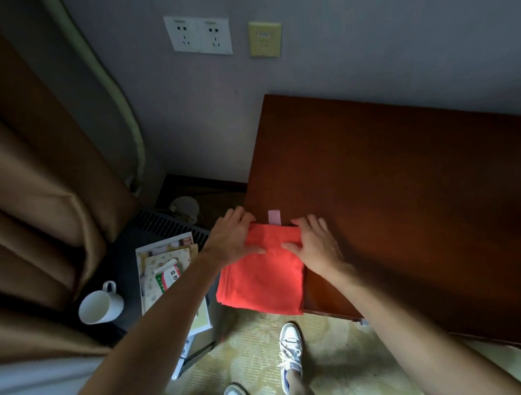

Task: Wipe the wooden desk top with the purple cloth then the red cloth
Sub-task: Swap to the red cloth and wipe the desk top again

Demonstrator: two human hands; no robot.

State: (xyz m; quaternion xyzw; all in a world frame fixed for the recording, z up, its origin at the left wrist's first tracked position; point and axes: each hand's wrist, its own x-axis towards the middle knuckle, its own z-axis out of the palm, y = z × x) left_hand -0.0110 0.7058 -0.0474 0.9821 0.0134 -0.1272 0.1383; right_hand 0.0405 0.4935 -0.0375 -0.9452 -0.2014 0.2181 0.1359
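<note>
The red cloth [260, 278] lies folded at the desk's [401, 192] near left corner, its lower part hanging over the front edge. Both hands are on its far end. The left hand [234, 239] grips the cloth's left side, fingers curled over the folded top edge and thumb pressed on the upper face. The right hand [314, 245] holds the right side the same way, fingers bent over the far edge and thumb on top, with the palm resting partly on the wood. A fold of red fabric is bunched between the two thumbs. A small pale pink tab [274, 217] sticks out from under the cloth's far edge, lying flat on the desk between the hands.

The rest of the dark wooden top is bare. To the left of the desk, lower down, a white mug [100, 305] stands on a dark surface beside a stack of papers [167, 271]. Brown curtains [41, 205] hang at far left. Two white shoes [291, 348] show on the patterned floor below.
</note>
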